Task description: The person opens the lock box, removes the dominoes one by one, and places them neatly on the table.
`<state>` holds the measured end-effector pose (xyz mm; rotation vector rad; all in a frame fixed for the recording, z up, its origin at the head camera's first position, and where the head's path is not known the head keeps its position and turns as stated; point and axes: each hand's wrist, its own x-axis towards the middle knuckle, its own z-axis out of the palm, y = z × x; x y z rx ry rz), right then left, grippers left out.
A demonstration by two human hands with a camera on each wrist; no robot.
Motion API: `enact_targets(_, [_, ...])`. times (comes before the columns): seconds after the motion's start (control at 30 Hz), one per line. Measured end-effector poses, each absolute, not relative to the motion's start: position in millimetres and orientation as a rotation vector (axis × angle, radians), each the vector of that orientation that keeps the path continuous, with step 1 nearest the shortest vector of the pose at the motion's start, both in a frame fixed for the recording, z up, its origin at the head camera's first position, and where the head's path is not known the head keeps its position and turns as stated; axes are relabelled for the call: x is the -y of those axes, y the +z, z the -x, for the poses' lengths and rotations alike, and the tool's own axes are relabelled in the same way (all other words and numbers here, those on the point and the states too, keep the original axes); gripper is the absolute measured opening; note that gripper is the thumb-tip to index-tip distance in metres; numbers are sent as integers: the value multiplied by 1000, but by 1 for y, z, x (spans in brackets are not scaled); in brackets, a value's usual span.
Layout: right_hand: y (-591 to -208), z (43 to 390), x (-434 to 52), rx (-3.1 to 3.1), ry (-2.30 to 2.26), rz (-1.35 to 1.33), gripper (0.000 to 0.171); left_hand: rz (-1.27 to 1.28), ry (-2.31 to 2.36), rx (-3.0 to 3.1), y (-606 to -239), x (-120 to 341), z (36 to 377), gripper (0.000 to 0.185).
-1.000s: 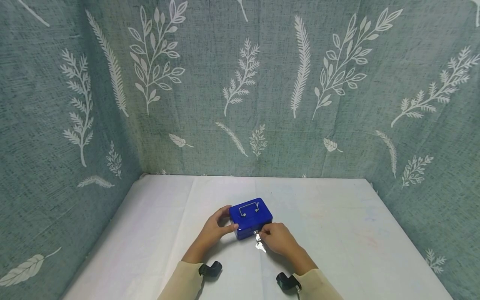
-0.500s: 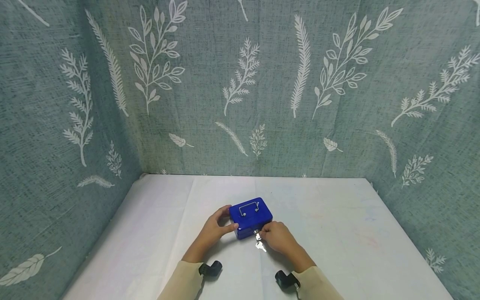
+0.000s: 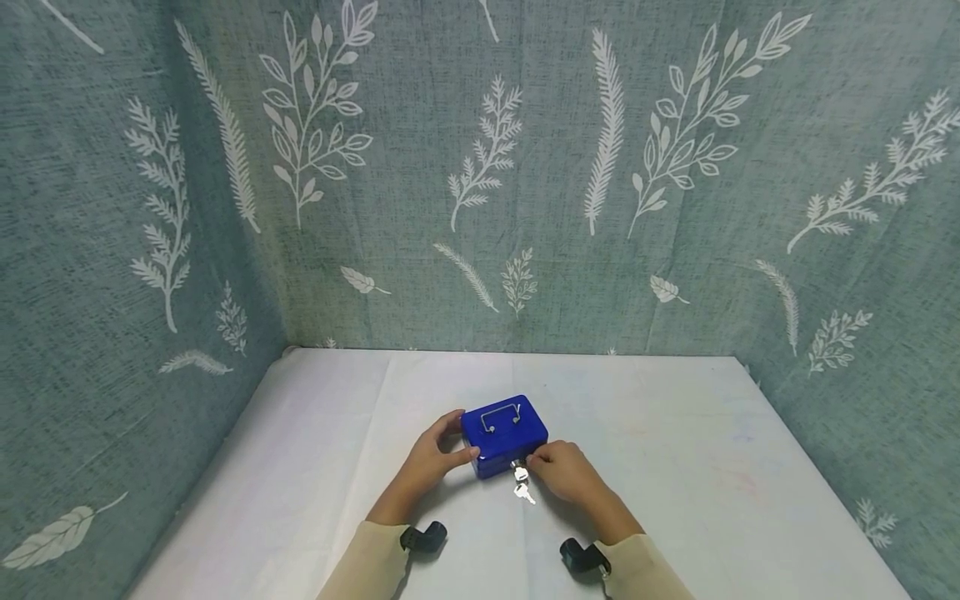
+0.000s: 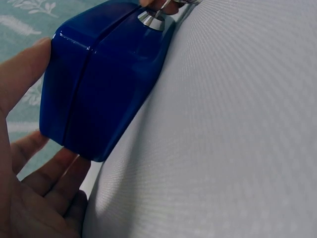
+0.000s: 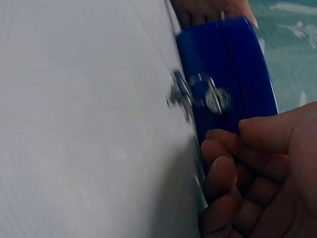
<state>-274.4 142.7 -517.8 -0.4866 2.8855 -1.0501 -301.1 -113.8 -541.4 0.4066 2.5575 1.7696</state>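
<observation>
A small blue cash box (image 3: 502, 435) with a wire handle (image 3: 500, 410) on its lid sits on the table, lid down. My left hand (image 3: 427, 461) grips its left end, thumb at the front corner and fingers behind. A key (image 5: 216, 94) stands in the round lock (image 4: 151, 20) on the front, and a second key (image 3: 524, 492) hangs from its ring. Beside the lock, at the box's right front corner, is my right hand (image 3: 567, 472). Its fingers are loosely bent, apart from the key in the right wrist view; whether the thumb tip touches the box I cannot tell.
A white cloth (image 3: 645, 433) covers the table. Green leaf-patterned curtains (image 3: 420, 200) rise behind it and at both sides. Each wrist carries a black camera mount (image 3: 425, 537).
My right hand has let go of the key and drawn slightly to the right. The left hand keeps its grip and the box stays in place.
</observation>
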Motion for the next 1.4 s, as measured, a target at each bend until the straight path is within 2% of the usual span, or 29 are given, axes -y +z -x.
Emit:
enact_targets(0.17, [-516, 282, -159, -2869, -1170, 358, 26, -371, 1810, -2527, -538, 113, 301, 83])
enact_targets(0.33, [-512, 290, -168, -2913, -1247, 259, 3, -317, 1762, -2522, -534, 112, 301, 92])
enact_targets(0.37, [-510, 292, -168, -2911, -1275, 246, 4, -324, 1742, -2521, -533, 111, 300, 96])
enact_targets(0.53, [-511, 302, -164, -2797, -1449, 224, 35, -364, 1583, -2563, -528, 109, 295, 113])
enact_targets(0.7, [-519, 311, -160, -2608, -1591, 275, 70, -363, 1492, -2673, -530, 108, 292, 112])
enact_targets(0.8, [-520, 317, -160, -2499, -1655, 345, 84, -372, 1495, -2692, -531, 106, 292, 112])
enact_targets(1.17, [-517, 332, -161, -2357, -1625, 558, 109, -386, 1504, -2718, -533, 103, 294, 111])
enact_targets(1.4, [-515, 331, -159, -2382, -1598, 572, 110, -377, 1487, -2705, -532, 100, 293, 110])
